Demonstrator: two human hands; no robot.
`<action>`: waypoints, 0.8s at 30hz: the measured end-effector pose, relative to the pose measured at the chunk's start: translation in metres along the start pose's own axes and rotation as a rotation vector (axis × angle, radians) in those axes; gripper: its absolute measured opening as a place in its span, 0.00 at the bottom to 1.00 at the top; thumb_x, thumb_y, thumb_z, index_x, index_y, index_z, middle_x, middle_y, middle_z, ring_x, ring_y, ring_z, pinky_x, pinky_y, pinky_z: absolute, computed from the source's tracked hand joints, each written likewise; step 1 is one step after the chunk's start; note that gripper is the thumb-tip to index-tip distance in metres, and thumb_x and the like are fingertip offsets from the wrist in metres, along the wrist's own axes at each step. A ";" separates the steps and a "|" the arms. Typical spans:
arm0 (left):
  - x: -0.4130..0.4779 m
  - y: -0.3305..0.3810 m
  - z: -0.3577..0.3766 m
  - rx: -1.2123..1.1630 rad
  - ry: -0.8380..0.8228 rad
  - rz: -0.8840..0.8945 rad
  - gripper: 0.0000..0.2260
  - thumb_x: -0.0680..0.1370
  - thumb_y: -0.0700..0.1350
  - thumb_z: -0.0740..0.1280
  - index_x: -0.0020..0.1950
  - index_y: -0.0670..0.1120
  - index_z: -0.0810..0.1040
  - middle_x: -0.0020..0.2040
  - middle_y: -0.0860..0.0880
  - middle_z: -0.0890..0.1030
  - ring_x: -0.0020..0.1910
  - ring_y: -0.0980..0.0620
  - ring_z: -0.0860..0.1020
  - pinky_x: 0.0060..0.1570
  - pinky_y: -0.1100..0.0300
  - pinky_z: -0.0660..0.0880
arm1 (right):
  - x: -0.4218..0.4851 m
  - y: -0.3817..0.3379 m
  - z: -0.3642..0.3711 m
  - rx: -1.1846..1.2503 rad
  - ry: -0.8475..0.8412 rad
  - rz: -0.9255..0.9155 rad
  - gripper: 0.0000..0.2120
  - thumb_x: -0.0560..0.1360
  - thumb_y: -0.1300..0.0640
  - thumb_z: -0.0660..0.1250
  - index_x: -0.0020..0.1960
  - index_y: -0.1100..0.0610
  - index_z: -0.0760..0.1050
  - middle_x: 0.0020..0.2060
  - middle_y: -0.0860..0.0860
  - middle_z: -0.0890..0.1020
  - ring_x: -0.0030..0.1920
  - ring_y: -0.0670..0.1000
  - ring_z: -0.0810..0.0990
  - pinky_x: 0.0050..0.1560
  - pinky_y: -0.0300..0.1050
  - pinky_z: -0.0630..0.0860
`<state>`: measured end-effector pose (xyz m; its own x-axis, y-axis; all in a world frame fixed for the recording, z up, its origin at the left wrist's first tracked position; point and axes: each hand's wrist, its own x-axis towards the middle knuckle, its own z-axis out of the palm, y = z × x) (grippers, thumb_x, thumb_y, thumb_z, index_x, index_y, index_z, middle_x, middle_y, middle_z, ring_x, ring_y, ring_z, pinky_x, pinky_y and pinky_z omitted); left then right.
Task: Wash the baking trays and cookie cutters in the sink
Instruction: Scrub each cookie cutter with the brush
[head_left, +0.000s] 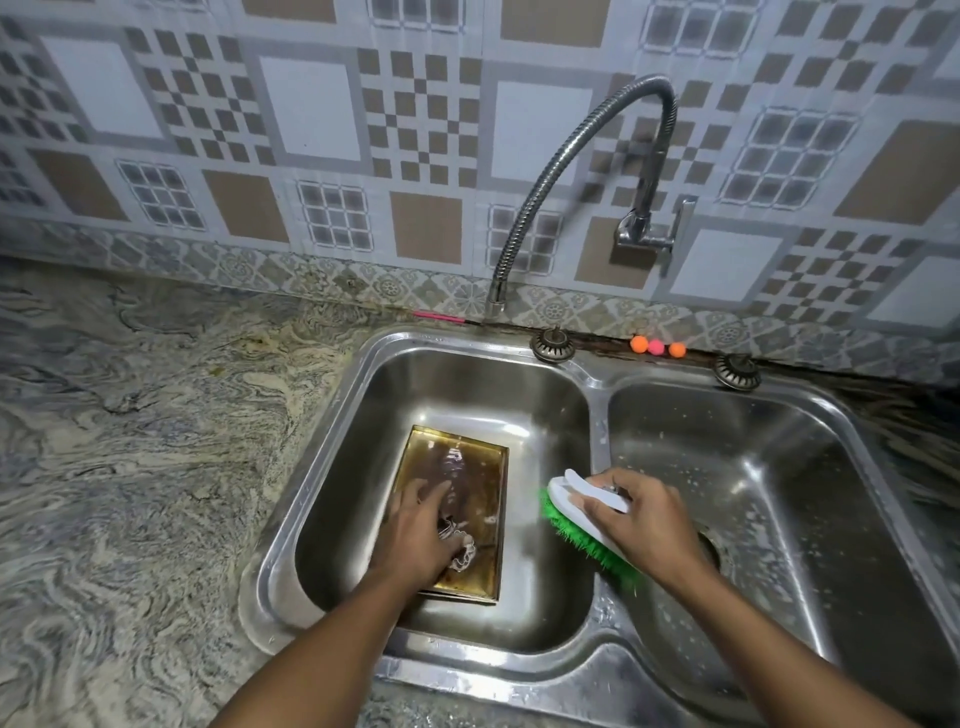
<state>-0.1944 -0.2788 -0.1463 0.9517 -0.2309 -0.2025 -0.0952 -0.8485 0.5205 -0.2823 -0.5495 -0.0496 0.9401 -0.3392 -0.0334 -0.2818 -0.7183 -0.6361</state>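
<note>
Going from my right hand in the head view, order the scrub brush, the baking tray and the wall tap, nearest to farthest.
1. Scrub brush: gripped in the right hand, over the divider.
2. Baking tray: down in the left basin, beside the hand.
3. Wall tap: up on the tiles behind the sink.

Tray partly under L hand.

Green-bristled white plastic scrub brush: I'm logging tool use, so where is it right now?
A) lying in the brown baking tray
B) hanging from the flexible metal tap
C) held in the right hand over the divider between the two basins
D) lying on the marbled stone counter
C: the right hand grips the green-bristled white plastic scrub brush above the divider of the double stainless steel sink.
</note>
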 end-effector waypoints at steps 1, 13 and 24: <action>0.000 0.010 0.000 -0.024 0.023 0.026 0.36 0.72 0.59 0.74 0.77 0.57 0.65 0.76 0.52 0.62 0.76 0.48 0.60 0.71 0.49 0.68 | 0.001 0.004 -0.005 0.020 0.016 0.010 0.08 0.71 0.46 0.76 0.49 0.44 0.83 0.40 0.41 0.84 0.40 0.44 0.82 0.41 0.45 0.79; -0.001 0.226 0.064 -0.213 -0.026 0.425 0.11 0.78 0.46 0.68 0.60 0.48 0.81 0.54 0.50 0.81 0.53 0.52 0.78 0.57 0.57 0.75 | 0.004 0.129 -0.118 0.148 0.247 0.272 0.08 0.71 0.49 0.77 0.49 0.48 0.84 0.40 0.45 0.82 0.41 0.48 0.80 0.39 0.41 0.72; 0.033 0.256 0.192 0.148 -0.270 0.151 0.21 0.77 0.48 0.66 0.71 0.50 0.72 0.73 0.44 0.65 0.68 0.41 0.72 0.68 0.51 0.71 | 0.015 0.249 -0.107 0.150 0.200 0.338 0.13 0.68 0.46 0.76 0.51 0.47 0.84 0.43 0.43 0.86 0.43 0.47 0.84 0.42 0.43 0.78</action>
<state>-0.2431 -0.5949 -0.1796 0.8140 -0.4602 -0.3545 -0.2896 -0.8505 0.4390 -0.3587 -0.7991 -0.1261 0.7400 -0.6621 -0.1185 -0.5226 -0.4550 -0.7210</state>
